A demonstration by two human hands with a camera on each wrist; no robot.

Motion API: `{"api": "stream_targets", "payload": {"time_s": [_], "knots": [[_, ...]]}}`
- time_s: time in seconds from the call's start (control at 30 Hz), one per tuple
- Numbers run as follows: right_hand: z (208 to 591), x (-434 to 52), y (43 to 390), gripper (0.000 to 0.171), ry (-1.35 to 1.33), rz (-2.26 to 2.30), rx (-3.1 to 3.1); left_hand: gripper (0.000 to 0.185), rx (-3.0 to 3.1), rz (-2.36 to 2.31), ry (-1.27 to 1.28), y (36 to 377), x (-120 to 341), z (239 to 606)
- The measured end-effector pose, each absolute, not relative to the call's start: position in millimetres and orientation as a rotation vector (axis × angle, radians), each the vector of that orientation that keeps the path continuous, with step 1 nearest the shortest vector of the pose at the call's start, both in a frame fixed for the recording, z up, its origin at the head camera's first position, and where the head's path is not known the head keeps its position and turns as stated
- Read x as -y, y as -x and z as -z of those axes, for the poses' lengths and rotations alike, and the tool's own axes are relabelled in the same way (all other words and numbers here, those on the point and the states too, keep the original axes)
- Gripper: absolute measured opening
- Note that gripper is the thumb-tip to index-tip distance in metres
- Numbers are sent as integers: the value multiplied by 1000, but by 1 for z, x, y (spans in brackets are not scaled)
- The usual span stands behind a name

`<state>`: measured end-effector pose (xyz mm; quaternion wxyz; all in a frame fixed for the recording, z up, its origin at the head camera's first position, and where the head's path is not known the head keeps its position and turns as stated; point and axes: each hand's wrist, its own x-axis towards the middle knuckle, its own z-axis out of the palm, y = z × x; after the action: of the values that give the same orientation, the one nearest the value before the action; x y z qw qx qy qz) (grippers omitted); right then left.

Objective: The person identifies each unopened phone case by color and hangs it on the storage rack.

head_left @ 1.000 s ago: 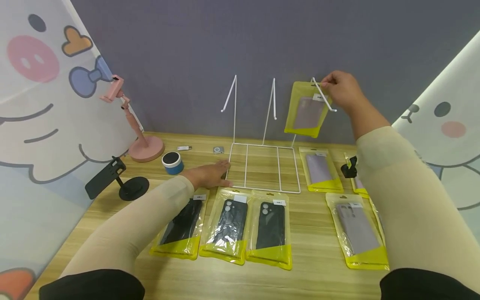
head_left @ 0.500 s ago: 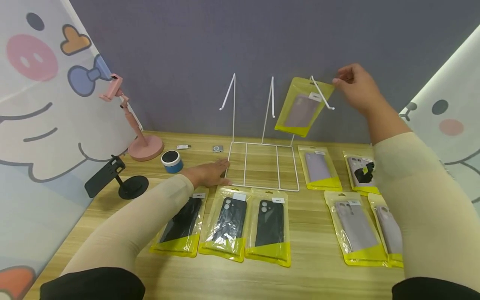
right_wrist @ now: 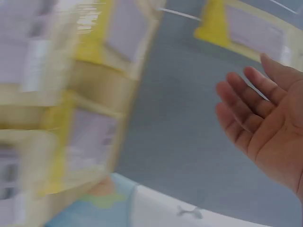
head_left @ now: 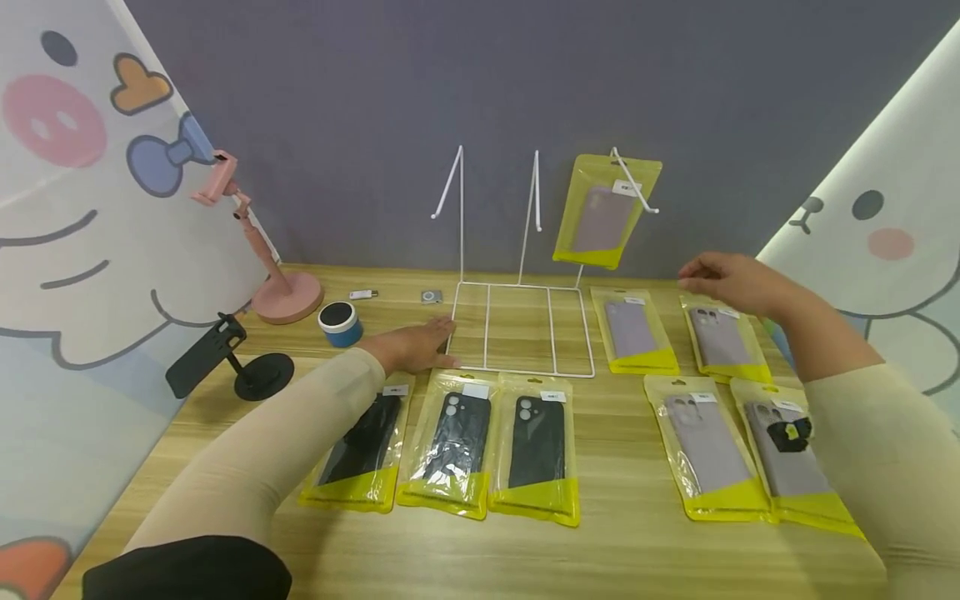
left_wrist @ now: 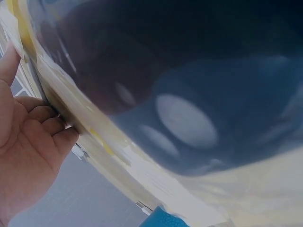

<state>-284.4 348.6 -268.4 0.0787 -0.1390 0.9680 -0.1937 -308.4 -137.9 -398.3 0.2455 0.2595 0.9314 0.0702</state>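
Note:
My left hand (head_left: pixel 414 347) rests on the left front corner of the white wire rack (head_left: pixel 517 372), its fingers laid over the base. In the left wrist view a bagged black phone case (left_wrist: pixel 213 38) fills most of the picture beside that hand. A yellow-edged pouch with a lilac phone case (head_left: pixel 602 218) hangs from the rack's right hook, slightly tilted. Holding nothing, my right hand (head_left: pixel 731 279) is in the air near the back right pouch (head_left: pixel 717 337). Its fingers (right_wrist: pixel 241 97) are loosely bent in the right wrist view.
Bagged black phone cases (head_left: pixel 537 442) lie in a row in front of the rack. Several lilac ones (head_left: pixel 707 446) lie at right. At left stand a pink phone stand (head_left: pixel 288 296), a black stand (head_left: pixel 264 377) and a blue round speaker (head_left: pixel 341 325). A grey wall stands behind.
My right hand has let go of the hanging pouch and moved right and down towards the table. The pouch has swung on its hook. My left hand stays on the rack.

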Motion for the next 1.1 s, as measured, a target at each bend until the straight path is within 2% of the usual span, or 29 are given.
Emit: {"api": "stream_targets", "payload": {"time_s": [0.17,0.4,0.57,0.73,0.9,1.1], "knots": [[316,-364,264,36,509,477,-2819,94,-2531,-219,-702,309,138,399],[355,-375,250,43,527,424,-2675,94,-2537,-247,-688,309,140,399],[373,-377,250,25,597,399,-2702,94,-2534,-244,-698,309,140,399],[380,-377,249,8,639,334,-2764,93,-2533,-244,-703,308,140,400],[378,-379,246,14,635,366,-2776,92,-2537,-241,-724,307,141,401],[362,-378,247,9,603,360,-2867,92,-2542,-239,-706,307,141,401]]}}
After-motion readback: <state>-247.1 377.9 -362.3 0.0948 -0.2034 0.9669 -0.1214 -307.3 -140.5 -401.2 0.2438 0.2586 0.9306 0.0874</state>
